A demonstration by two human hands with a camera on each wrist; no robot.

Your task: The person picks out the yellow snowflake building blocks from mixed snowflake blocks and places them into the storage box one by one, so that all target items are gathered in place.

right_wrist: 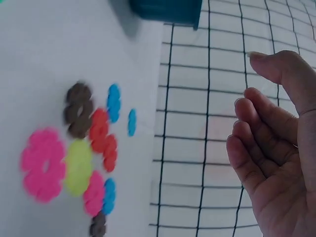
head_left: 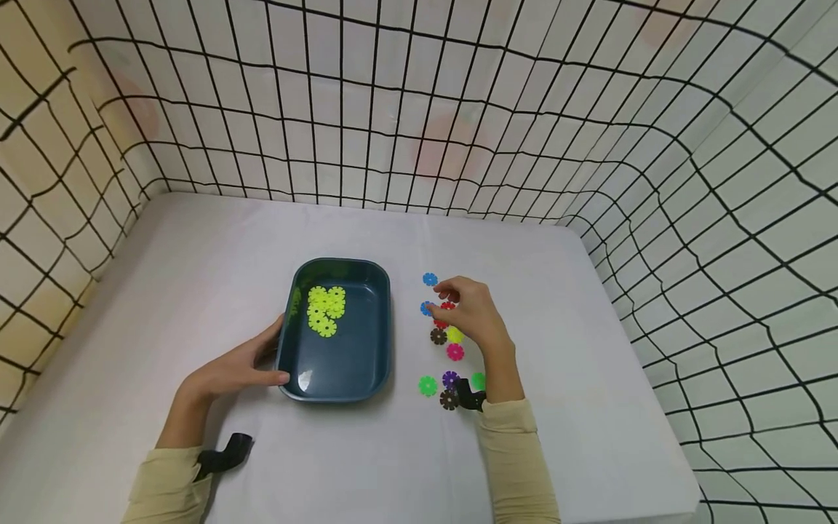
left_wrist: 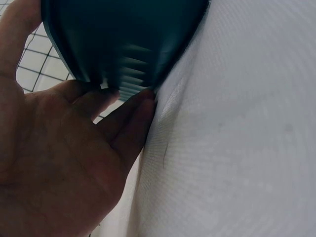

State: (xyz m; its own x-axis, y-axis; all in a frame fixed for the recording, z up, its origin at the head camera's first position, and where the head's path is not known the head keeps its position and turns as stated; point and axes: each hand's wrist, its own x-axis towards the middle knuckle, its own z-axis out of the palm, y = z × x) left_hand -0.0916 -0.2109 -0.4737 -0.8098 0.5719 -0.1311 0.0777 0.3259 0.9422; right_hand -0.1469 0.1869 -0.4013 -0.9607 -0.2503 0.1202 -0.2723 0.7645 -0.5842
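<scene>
At the dark teal tray [head_left: 358, 356], my left hand [head_left: 238, 364] holds the left side. Its thumb lies at the rim near the front corner, and its bent fingers [left_wrist: 131, 116] press the outer wall. Inside the tray several yellow-green notched plastic discs [head_left: 325, 309] lie in a cluster. My right hand [head_left: 474, 313] hovers over loose discs right of the tray, its fingers loosely bent. In the right wrist view a gap shows between thumb and fingers, with nothing held. Below it lie blue discs [head_left: 429, 279], red discs [right_wrist: 98, 129] and a yellow disc [right_wrist: 78, 167], partly covered in the head view.
Closer to the front lie a green disc [head_left: 428, 386], a purple disc [head_left: 449, 378] and a brown disc [head_left: 449, 399], beside the right wrist's black camera mount [head_left: 470, 395]. A pink disc [head_left: 455, 352] sits farther back. Black netting [head_left: 406, 135] surrounds the white-covered table [head_left: 576, 437].
</scene>
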